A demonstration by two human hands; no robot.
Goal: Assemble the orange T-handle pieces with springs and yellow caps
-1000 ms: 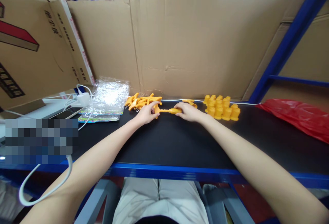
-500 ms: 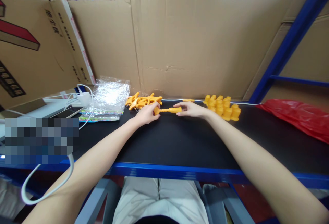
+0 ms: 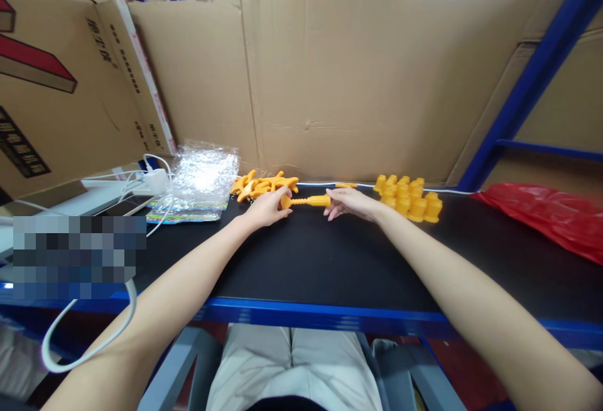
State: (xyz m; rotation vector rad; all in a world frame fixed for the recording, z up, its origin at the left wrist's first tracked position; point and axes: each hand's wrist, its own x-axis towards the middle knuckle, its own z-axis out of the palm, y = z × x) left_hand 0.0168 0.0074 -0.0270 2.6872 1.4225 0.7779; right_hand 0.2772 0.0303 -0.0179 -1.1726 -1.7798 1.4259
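A yellow plastic piece with a twisted, screw-like shaft lies level above the black tabletop, its right end a thicker sleeve. My left hand is closed around the left end, hiding part of it. My right hand has its fingertips at the right end of the sleeve, closed on it. Behind my left hand is a heap of yellow branched pieces with small chains. To the right of my right hand stand several yellow cup-like pieces in a cluster.
A single flat yellow piece lies near the white cable at the back. Clear plastic bags and a white charger with cables are at the left. A red plastic bag lies right. A cardboard wall borders the back.
My right hand has shifted its fingers to the right end of the sleeve, leaving more of it in view. My left hand keeps its hold, nearly still.
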